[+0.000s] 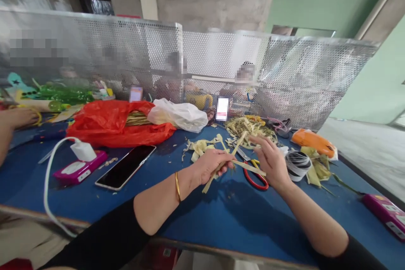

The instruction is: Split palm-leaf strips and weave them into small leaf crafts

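Note:
My left hand (pixel 218 164), with a gold bangle at the wrist, is closed around a small bundle of pale dried-leaf strips (pixel 249 168). The strips stick out of it upward, to the right and below. My right hand (pixel 268 158) is raised just to the right, its fingers stretched out and slightly apart. One strip's end reaches its palm edge; whether they touch, I cannot tell. Scissors with red and yellow handles (pixel 257 180) lie on the blue table between and behind my hands. Loose pale leaf pieces (pixel 201 147) lie behind my left hand.
A heap of dried strips (pixel 243 130), a spool of black and white cord (pixel 298 165) and an orange package (pixel 314 143) sit right. Left are a phone (pixel 126 167), a purple power strip (pixel 80 166) and a red bag (pixel 98 122). A perforated metal screen (pixel 218 57) stands behind; another person's hand (pixel 22 117) is far left.

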Available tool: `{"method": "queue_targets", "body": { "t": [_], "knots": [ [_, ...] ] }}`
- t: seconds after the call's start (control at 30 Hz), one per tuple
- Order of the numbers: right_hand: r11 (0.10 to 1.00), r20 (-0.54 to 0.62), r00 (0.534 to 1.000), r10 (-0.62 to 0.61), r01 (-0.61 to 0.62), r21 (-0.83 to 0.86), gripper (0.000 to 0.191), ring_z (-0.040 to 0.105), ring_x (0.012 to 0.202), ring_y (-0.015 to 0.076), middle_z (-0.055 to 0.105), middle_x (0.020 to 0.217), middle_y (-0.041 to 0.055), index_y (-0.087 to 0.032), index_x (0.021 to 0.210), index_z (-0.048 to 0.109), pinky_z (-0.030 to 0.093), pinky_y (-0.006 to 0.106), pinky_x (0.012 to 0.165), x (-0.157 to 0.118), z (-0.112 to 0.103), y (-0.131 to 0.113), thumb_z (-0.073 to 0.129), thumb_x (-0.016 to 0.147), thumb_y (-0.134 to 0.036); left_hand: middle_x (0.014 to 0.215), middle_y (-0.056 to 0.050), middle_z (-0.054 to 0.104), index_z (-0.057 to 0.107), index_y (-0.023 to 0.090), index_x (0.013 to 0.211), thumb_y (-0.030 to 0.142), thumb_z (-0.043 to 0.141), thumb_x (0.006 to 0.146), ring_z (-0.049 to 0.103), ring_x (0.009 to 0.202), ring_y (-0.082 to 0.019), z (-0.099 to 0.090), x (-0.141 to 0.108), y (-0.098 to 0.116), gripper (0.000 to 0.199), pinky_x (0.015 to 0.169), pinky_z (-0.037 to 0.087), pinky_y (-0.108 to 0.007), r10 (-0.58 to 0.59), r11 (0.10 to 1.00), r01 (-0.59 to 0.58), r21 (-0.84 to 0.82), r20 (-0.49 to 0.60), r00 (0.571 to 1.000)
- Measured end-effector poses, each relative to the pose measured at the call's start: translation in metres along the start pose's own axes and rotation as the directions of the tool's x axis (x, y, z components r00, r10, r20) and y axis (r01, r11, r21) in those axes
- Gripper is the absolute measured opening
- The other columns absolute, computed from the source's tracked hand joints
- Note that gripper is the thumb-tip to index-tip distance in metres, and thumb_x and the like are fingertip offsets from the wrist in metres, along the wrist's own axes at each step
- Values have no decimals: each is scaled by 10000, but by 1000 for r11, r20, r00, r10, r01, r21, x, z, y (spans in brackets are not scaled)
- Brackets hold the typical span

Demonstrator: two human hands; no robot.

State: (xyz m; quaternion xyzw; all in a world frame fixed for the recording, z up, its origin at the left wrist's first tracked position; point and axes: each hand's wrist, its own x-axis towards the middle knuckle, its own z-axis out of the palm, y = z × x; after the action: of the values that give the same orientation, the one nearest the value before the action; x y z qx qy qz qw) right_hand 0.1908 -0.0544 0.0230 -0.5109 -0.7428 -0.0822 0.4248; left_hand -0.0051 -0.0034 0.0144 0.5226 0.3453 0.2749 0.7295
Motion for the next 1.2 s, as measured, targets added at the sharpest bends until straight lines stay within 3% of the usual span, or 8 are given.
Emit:
{"method": "queue_targets", "body": {
  "t": [0.1, 0.17, 0.3, 0.5, 0.83, 0.97, 1.03, 1.2],
  "knots": [
    [945, 202, 946, 254, -287, 155, 354, 643, 783, 194, 693, 824, 46, -204, 935, 652, 472, 281, 686, -1, -2, -12, 360, 976, -400, 603, 4, 593, 631, 124, 746, 347, 676, 720, 460, 434, -57, -2, 6, 6, 229, 401, 312, -190, 4, 1000, -5, -30, -42, 999],
    [951, 356, 894, 273, -306, 40, 289, 609, 671, 173, 662, 718, 12, -208, 873, 641, 416, 251, 595, 1, 1, -18, 455, 940, -418, 606, 3, 597, 618, 129, 741, 408, 676, 730, 470, 437, -63, -4, 12, 9, 286, 404, 326, -195, 10, 1000, -10, -14, -49, 999],
    [961, 409, 891, 195, -91, -261, 272, 573, 615, 154, 614, 667, 6, -200, 758, 581, 317, 250, 559, 12, 19, -23, 427, 959, -301, 544, 26, 562, 546, 149, 641, 372, 736, 682, 462, 415, -64, -9, 29, 9, 296, 410, 340, -197, 58, 995, -54, 82, -45, 997],
    [925, 263, 954, -143, 223, -308, 334, 476, 515, 134, 536, 595, -1, -200, 690, 485, 291, 272, 558, 3, 39, -16, 318, 979, -178, 508, 42, 538, 554, 153, 630, 325, 725, 699, 435, 394, -53, -17, 46, -3, 252, 375, 302, -179, 8, 1000, -6, 16, -132, 991],
    [971, 215, 975, -54, 102, -217, 319, 471, 535, 140, 528, 601, -6, -207, 679, 456, 317, 285, 570, -9, 40, -9, 357, 981, -179, 532, 21, 587, 610, 134, 708, 323, 772, 677, 505, 423, -72, -17, 48, 1, 250, 446, 402, -190, -177, 965, 155, -210, -90, 980],
    [914, 78, 989, -129, 149, -376, 213, 578, 922, 238, 653, 950, 107, -167, 1012, 613, 362, 392, 873, -5, 37, -8, 411, 970, -219, 736, -65, 696, 687, 111, 847, 390, 689, 764, 654, 652, -134, -24, 46, 8, 291, 637, 505, -229, -225, 935, 210, -286, -20, 974],
    [879, 116, 965, -237, 264, -397, 295, 562, 995, 249, 651, 1023, 117, -152, 1196, 577, 316, 426, 948, -5, 34, -10, 387, 974, -194, 817, -90, 716, 699, 112, 847, 353, 656, 783, 669, 726, -148, -26, 45, 8, 252, 703, 513, -241, -222, 927, 210, -311, -3, 975],
    [826, 408, 818, -406, 520, -220, 354, 556, 723, 187, 631, 801, 54, -114, 1202, 574, 359, 385, 817, -7, 36, -20, 299, 978, -127, 788, -70, 708, 711, 114, 781, 256, 760, 649, 642, 721, -124, -22, 45, -1, 200, 627, 452, -184, -215, 938, 226, -262, 68, 974]
  ]
}}
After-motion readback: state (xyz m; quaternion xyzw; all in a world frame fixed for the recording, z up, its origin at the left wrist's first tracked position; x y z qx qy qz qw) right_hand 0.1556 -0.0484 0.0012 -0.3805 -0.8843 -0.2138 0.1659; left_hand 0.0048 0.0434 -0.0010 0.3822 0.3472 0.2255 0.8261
